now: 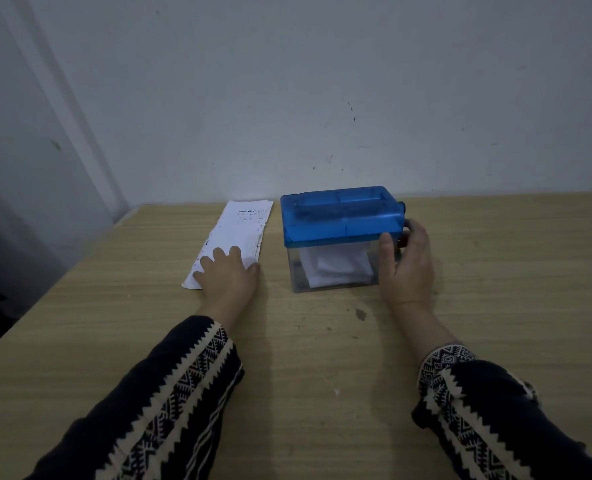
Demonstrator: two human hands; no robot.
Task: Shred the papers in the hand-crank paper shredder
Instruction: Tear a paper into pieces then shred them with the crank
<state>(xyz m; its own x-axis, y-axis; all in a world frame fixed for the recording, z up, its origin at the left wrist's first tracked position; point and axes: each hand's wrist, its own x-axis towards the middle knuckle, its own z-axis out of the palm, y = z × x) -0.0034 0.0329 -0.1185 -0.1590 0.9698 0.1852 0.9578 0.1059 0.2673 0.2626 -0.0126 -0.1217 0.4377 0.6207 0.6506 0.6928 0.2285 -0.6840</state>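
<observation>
Sheets of white printed paper (242, 226) are lying in a loose stack on the pale wood-grain counter (322, 341), just left of the blue-topped hand-crank shredder (339, 216) with its clear plastic bin (296, 271). The left grip (227, 275) is resting flat on the stack's near end, fingers straight and released, probably pinning the sheets before peeling off the top one. The right grip (408, 265) is grasping the shredder's right end, thumb on the front corner and fingers curling round the side by a small dark red knob (404, 241), likely steadying the body; whether it is holding the crank itself cannot be told. Crumpled white paper (336, 268) is sitting inside the bin.
</observation>
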